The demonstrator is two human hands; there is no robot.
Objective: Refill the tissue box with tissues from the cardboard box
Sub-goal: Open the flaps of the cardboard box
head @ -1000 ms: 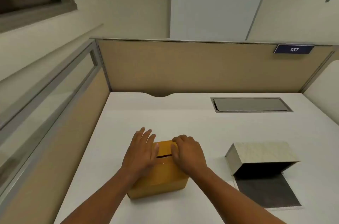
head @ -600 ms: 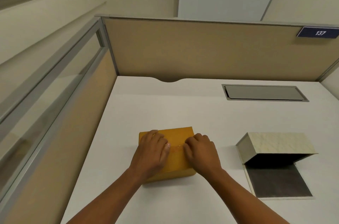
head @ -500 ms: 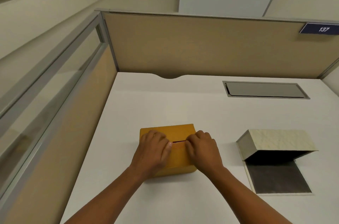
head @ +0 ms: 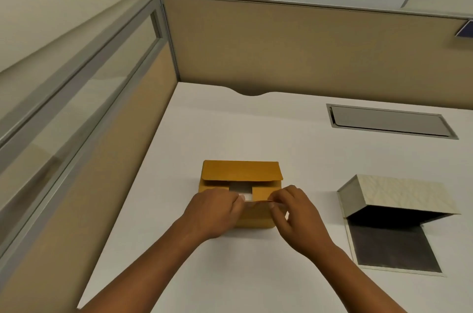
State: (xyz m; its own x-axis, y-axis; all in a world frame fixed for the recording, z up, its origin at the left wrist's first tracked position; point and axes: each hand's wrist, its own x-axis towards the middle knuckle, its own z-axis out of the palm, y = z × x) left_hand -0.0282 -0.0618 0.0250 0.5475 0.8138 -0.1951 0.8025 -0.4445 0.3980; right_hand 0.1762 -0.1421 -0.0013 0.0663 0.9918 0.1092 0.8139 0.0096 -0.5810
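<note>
Since half a second ago: far flap of the cardboard box (head: pixel 240 177) now folded back, near flap lifted, dark opening showing where only a thin slit showed.

White bench (head: pixel 294 133) spanning most of the view, walled by beige partitions at the back and left. Grey cable hatch (head: pixel 389 122) set flush into it at the far right, well apart from the work.

Tissue box (head: pixel 399 200) near the right edge: cream textured cover tipped up on its hinge, dark base panel lying flat toward the viewer. Left open, probably so that the refill can drop straight in.

Cardboard box square in front of the body, at the middle of the bench, placed for both hands to reach. Short side flaps tucked flat inside; between them a pale patch, likely the tissues, too small to tell for sure.

Left hand (head: pixel 217 212) curled over the near left corner, pinching the near flap's edge. Right hand (head: pixel 291 212) pinching the same flap at its right end with thumb and forefinger, other fingers loose. Paired pinches probably to peel the flap evenly without tearing. Refill itself not yet begun.
</note>
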